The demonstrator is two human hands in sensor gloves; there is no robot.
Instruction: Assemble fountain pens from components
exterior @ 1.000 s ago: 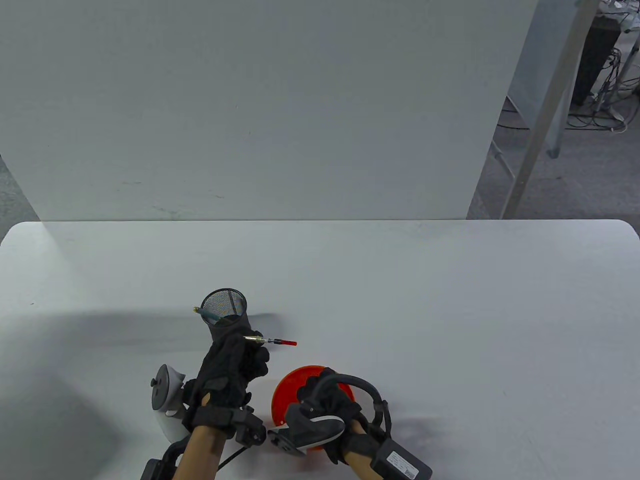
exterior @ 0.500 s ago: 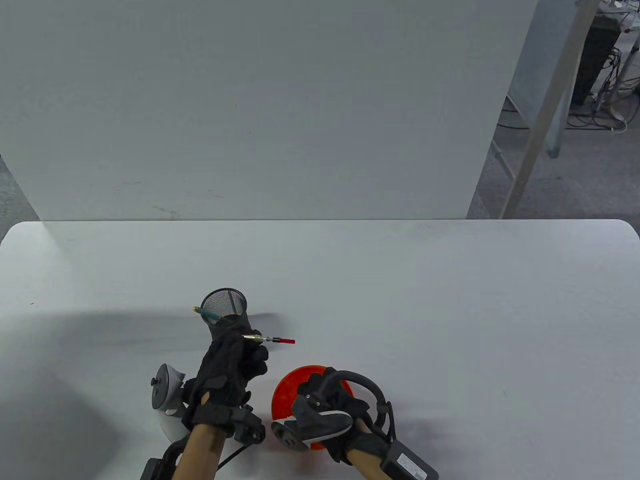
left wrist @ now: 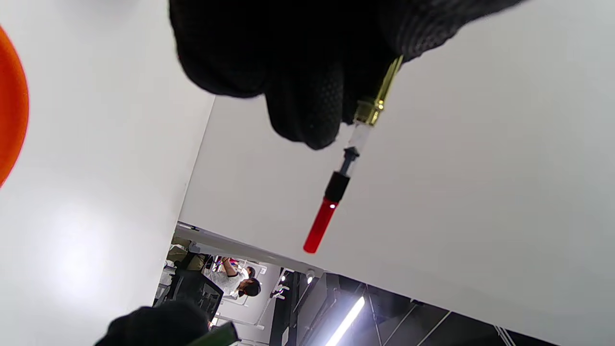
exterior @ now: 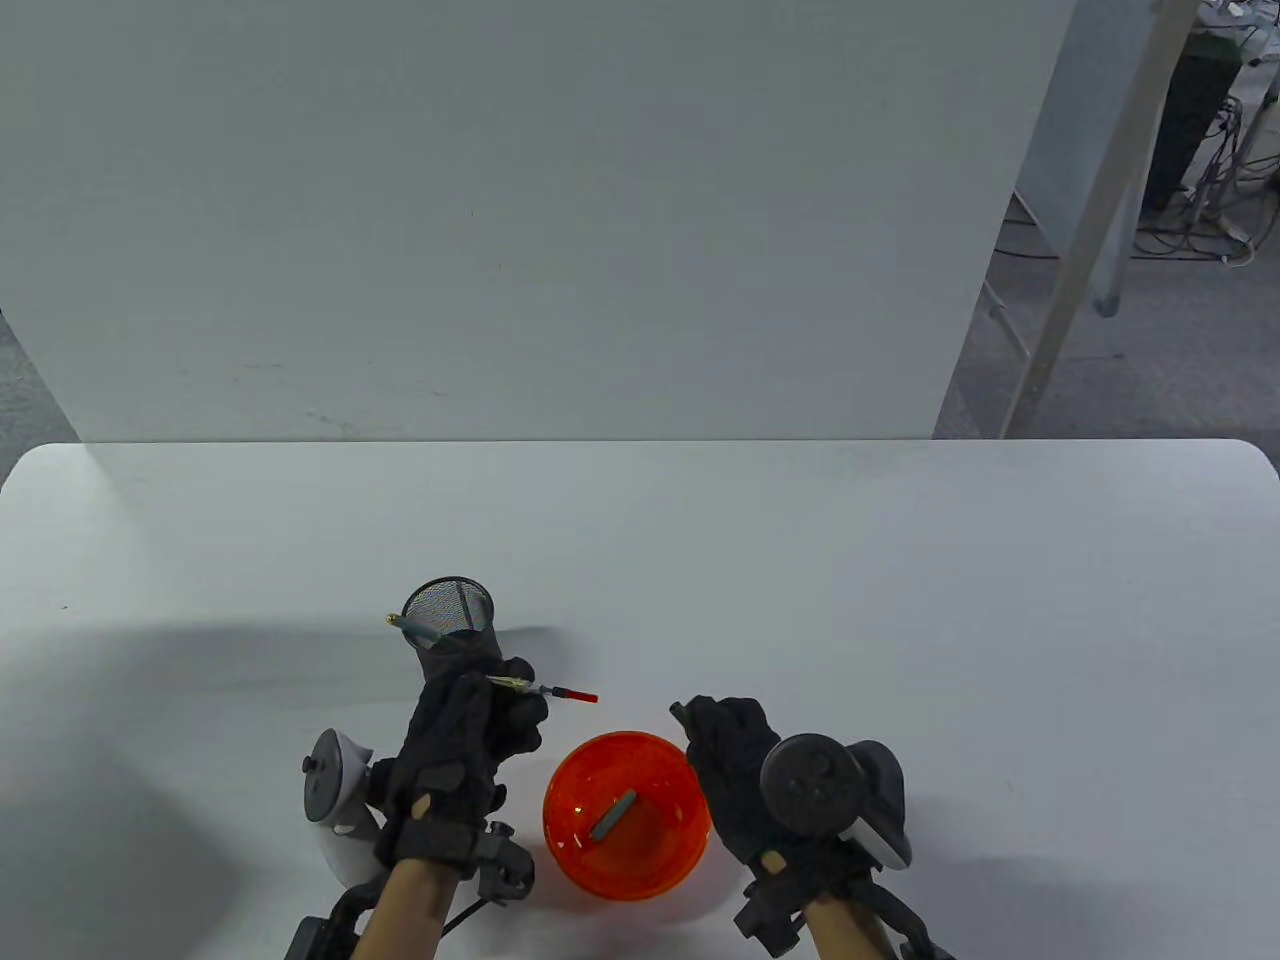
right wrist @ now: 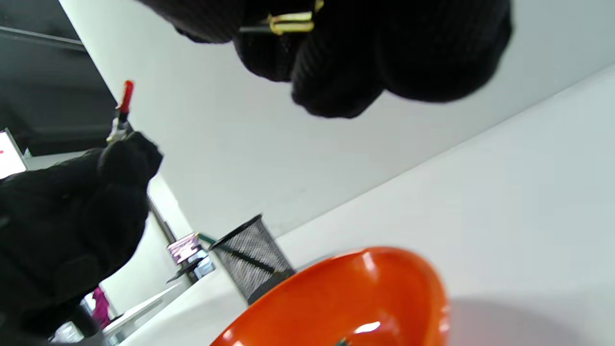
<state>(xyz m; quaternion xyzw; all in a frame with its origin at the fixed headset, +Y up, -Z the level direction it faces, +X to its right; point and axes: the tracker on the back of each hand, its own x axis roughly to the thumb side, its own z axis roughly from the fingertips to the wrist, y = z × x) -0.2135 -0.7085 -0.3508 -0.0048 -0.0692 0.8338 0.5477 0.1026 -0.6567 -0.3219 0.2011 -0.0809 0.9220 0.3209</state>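
Note:
My left hand pinches a pen insert with a gold collar, a clear middle and a red end, which points right above the table. The left wrist view shows it hanging from my fingertips, red end free. My right hand is beside the orange bowl, at its right rim. It grips a dark pen part with a gold clip; its dark tip sticks out of the fist. One grey pen piece lies in the bowl.
A black mesh pen cup stands just behind my left hand, with a teal pen leaning out of it. It also shows in the right wrist view. A white wall panel rises behind the table's far edge.
My right hand has come up out of the orange bowl and moved to its right, holding a dark part. The bowl's inside now shows. My left hand has tilted the insert slightly.

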